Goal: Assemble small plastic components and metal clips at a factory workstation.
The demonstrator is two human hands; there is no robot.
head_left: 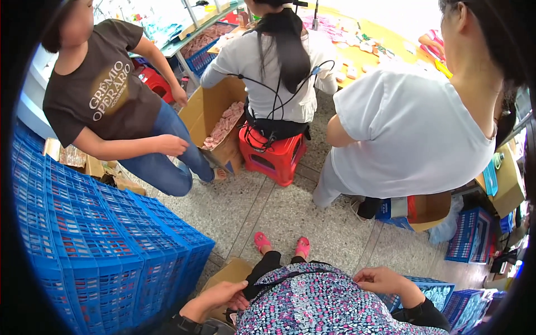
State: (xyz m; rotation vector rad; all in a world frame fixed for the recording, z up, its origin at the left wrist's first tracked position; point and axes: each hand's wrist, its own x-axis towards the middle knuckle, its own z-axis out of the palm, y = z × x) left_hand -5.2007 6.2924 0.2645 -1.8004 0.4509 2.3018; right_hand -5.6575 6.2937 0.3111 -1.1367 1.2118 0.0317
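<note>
A flower-patterned apron [312, 298] with black trim hangs across my front at the bottom of the view. At its left side my left hand [223, 296] has its thumb on the black edge and its fingers curled against the cloth. My right hand [385, 280] is at the opposite side, thumb and fingertips pinched together on the cloth. Neither hand carries any separate object. Below the apron's far edge show my feet in pink shoes [302, 247] on the speckled floor.
Stacked blue plastic crates [106, 245] stand at left. A person in a dark shirt [106, 84] faces this way. Another sits on a red stool [273, 156] beside a carton [207, 111] of pink pieces. A person in white [407, 134] stands right, near an open carton [432, 211].
</note>
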